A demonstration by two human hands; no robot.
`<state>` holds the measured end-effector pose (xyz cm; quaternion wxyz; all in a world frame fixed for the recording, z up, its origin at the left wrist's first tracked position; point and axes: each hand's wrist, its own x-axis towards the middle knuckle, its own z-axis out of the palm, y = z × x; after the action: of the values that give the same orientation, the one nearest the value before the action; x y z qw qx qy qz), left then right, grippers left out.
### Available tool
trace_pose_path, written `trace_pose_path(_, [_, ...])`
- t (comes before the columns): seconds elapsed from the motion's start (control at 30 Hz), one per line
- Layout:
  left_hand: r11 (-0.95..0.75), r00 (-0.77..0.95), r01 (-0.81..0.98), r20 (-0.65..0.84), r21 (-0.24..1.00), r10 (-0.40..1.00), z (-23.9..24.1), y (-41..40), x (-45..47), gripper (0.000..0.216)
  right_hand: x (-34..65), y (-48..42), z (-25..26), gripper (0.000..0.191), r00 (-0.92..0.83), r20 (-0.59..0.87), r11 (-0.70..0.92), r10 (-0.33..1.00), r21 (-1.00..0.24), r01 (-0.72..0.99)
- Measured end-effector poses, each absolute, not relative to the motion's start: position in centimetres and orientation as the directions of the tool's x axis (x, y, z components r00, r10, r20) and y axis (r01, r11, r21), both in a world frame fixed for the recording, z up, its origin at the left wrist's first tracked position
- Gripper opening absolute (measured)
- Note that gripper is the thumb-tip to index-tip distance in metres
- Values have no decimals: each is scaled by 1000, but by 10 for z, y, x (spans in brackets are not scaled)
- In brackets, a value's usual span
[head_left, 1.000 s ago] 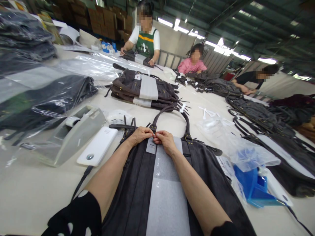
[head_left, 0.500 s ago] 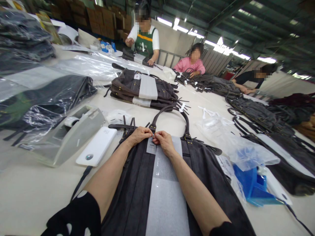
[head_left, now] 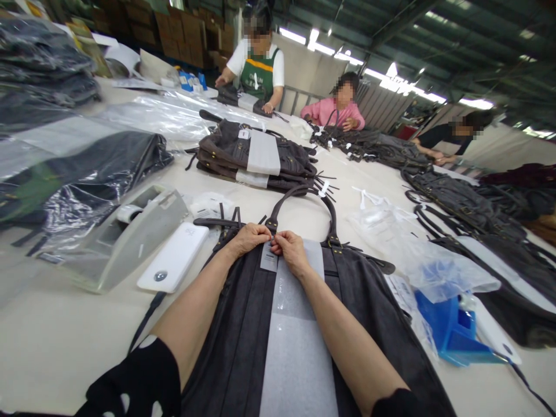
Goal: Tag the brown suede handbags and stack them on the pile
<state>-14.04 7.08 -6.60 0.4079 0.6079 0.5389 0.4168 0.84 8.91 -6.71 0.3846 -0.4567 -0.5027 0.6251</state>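
A large dark grey handbag [head_left: 365,313] lies in front of me, its looped handle [head_left: 332,214] standing up at the far edge. Down its middle runs a strip of white wrapping paper [head_left: 299,347]. At the foot of the handle, a small printed hang tag [head_left: 269,260] hangs against the bag. My left hand [head_left: 249,238] pinches at the top of this tag. Meeting it fingertip to fingertip, my right hand [head_left: 290,249] is closed in a pinch and covers the tag's upper right corner. Whatever fine cord may lie between the fingertips is too small to make out.
To the left are a white power bank [head_left: 174,258] with a cable and a translucent tape dispenser [head_left: 130,237]. A blue dispenser [head_left: 456,333] stands at right, beside plastic bags [head_left: 443,269]. Stacked handbags [head_left: 226,153] lie ahead. Three co-workers [head_left: 260,72] are across the table.
Both hands keep their pinch at the tag, almost unmoved. The whole view has shifted slightly. Across the table, the co-worker in pink has moved their hands.
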Motion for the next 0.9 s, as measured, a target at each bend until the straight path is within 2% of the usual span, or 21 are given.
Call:
trace_pose_path(0.57, [-91, 82, 333, 67, 939, 994, -64, 70, -139, 20, 12, 90, -61, 12, -329, -264, -298, 907, -953, -59])
trace_pose_path(0.9, [-94, 66, 377, 74, 922, 995, -72, 73, -139, 20, 3, 89, -66, 4, -240, -253, -269, 937, -963, -33])
